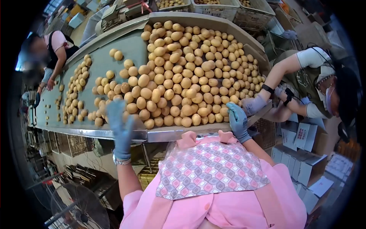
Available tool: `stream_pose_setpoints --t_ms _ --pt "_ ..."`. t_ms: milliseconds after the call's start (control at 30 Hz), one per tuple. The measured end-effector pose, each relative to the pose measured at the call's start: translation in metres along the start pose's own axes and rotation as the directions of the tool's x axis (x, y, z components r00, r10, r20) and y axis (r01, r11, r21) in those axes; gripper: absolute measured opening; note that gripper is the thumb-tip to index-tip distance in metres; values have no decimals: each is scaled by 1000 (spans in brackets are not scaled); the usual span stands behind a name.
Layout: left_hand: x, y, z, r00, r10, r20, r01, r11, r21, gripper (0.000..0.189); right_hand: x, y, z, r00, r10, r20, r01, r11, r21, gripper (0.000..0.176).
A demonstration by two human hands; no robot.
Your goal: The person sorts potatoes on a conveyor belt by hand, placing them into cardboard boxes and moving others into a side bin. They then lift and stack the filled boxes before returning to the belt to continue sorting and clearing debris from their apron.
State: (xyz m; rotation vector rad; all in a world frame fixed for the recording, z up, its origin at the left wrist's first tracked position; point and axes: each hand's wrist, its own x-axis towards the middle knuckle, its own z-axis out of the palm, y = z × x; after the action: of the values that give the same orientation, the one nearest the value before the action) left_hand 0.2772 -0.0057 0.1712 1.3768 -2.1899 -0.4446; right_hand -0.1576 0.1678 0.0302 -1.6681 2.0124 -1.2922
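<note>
My left hand (121, 128), in a blue-grey glove, is raised over the metal front edge of the sorting table (167, 135). Its fingers are stretched out and apart, slightly blurred, with nothing in them. My right hand (238, 121), also gloved, is at the table's front edge on the right. Its fingers lie extended and close together beside the nearest fruits, and no held thing shows. Many round yellow-tan fruits (187, 82) cover the right and middle of the table. Smaller loose groups (76, 80) lie on the green belt (131, 44) to the left.
A co-worker's gloved hands (254, 104) are at the table's right end, close to my right hand. Another person (57, 49) reaches in at the far left. Crates of fruit (217, 10) stand behind; cartons (301, 160) are at right, a fan (80, 206) at lower left.
</note>
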Motion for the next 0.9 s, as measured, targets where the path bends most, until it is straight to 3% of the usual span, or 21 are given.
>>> stream_pose_setpoints --t_ms 33,100,133,167,267,300,400,433,533,567,633,700,767,833,867,900 --pt "12 21 8 970 155 188 -166 985 47 57 -1 -3 -1 1000 2 4 -2 1000 -14 24" --pt "27 52 25 853 258 454 -358 922 148 58 -3 -1 1 999 53 -1 -53 999 7 25" --pt "35 40 32 815 288 503 -413 898 154 59 -3 -1 2 997 73 -7 -73 997 -8 26" --pt "44 17 38 822 367 436 -464 874 141 57 -3 0 2 996 92 -12 -92 995 -22 26" --pt "81 -32 34 857 371 357 -470 847 247 46 -1 -5 0 997 74 -28 -75 995 -58 28" --pt "92 -43 29 894 372 250 -424 884 199 47 0 -9 -2 997 74 -25 -76 995 -58 28" --pt "126 -113 28 963 266 50 -256 832 492 44 -2 -3 -1 995 97 -23 -98 994 -54 28" --pt "131 -111 25 971 237 -25 -180 796 578 43 -3 -2 0 995 103 -16 -103 994 -47 28" --pt "137 -81 30 981 44 -191 73 823 564 43 -3 -3 1 994 108 -10 -108 992 -67 27" --pt "134 -36 41 970 163 -180 -100 944 314 43 -2 -5 0 994 107 -5 -107 991 -76 27" --pt "115 18 61 916 351 194 -391 891 231 51 1 -7 0 995 97 21 -95 991 -90 26" --pt "99 44 66 727 521 446 -610 789 74 65 7 -9 0 993 89 73 -79 989 -122 26" --pt "103 18 69 687 533 495 -656 747 105 68 17 -12 -1 988 55 141 -39 992 -116 28" --pt "129 1 48 780 417 467 -551 811 195 64 28 -11 -1 979 -28 200 48 994 -95 29" --pt "145 -22 37 820 398 411 -521 817 247 60 38 -18 -1 977 -74 200 96 990 -101 29" --pt "151 -63 36 895 400 198 -445 838 316 55 43 -17 2 968 -95 233 117 990 -81 30"
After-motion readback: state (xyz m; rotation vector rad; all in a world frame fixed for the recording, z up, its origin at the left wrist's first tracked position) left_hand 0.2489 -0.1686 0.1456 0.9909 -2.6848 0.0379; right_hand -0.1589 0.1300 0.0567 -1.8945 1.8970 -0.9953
